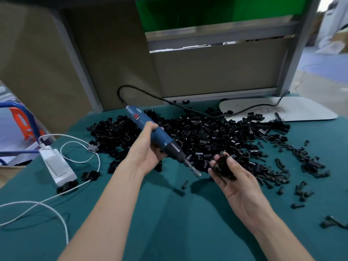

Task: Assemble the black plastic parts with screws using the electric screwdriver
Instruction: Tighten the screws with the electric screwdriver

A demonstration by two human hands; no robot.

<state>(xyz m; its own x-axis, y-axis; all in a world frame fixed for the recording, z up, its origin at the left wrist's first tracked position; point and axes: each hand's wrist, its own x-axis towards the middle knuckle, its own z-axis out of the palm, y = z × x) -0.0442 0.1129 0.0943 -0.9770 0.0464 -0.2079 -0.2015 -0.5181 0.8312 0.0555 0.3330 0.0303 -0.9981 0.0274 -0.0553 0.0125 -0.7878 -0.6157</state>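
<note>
My left hand (146, 149) grips the blue electric screwdriver (150, 131) around its body, with the metal bit pointing down and right toward my other hand. My right hand (236, 182) is turned palm up, its fingers curled round a few black plastic parts (224, 167). The bit tip ends just left of those parts, a small gap away. A large pile of black plastic parts (203, 134) covers the green table (169, 213) behind both hands. Loose black screws (282, 176) lie scattered to the right.
A white power adapter (57, 165) with white cables lies at the left. The screwdriver's black cord (188, 107) runs back across a white board (293, 110). A grey partition frame stands behind the table. Single parts lie near the front.
</note>
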